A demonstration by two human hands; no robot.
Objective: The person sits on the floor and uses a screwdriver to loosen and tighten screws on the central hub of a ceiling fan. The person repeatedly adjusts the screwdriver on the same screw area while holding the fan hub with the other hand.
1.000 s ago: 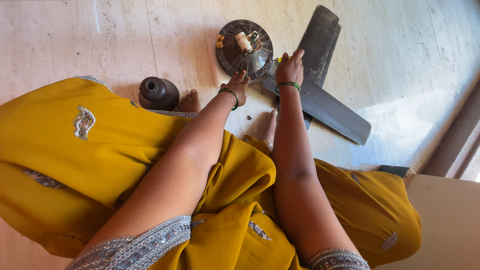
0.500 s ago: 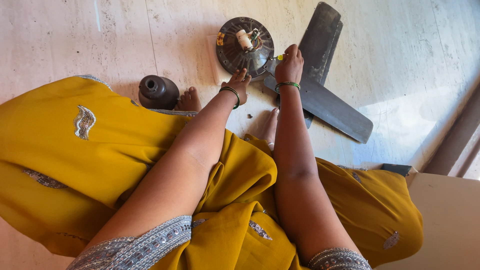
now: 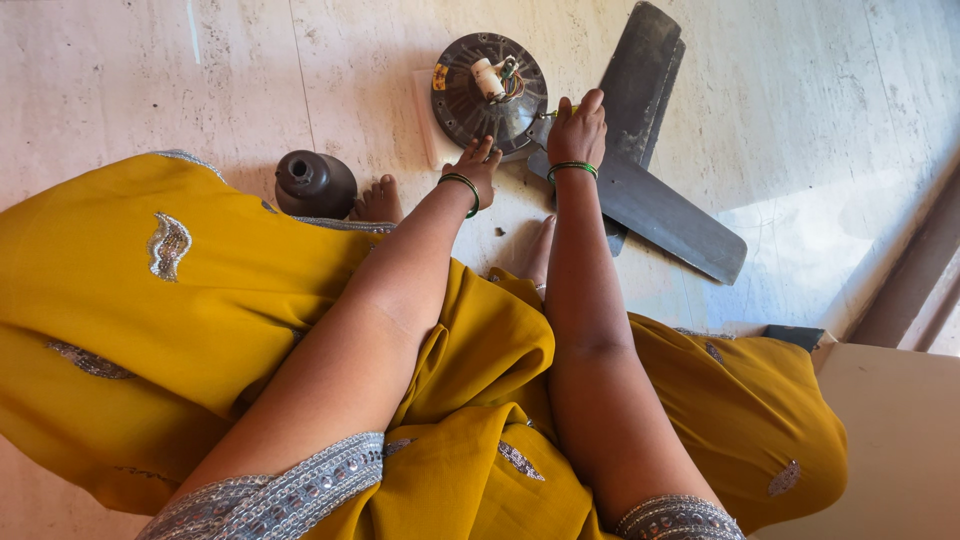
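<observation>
nearest to us, mustard-yellow cloth [image 3: 120, 330] drapes in soft folds over our lap, trimmed with silver sequined bands at the sleeves. our bare forearms run out from it toward the floor. a little further, two bare feet peek from the hem, and beside one sits a dark, rounded bell-shaped metal cup [image 3: 315, 184], dull and dusty.

beyond that, our left hand [image 3: 477, 164], a green bangle at the wrist, rests fingertips on the near rim of the round fan motor [image 3: 480, 100]; it presses rather than grasps. the motor lies flat on the pale veined stone floor [image 3: 200, 80], a dark ribbed disc with a white stub and coloured wires at its centre. our right hand [image 3: 577, 130] is curled at the motor's right edge around something small with a yellow tip; we cannot tell what it is, as the fingers hide it. farthest, two flat grey blades [image 3: 655, 205] fan outward, one cut off by the top edge.
</observation>
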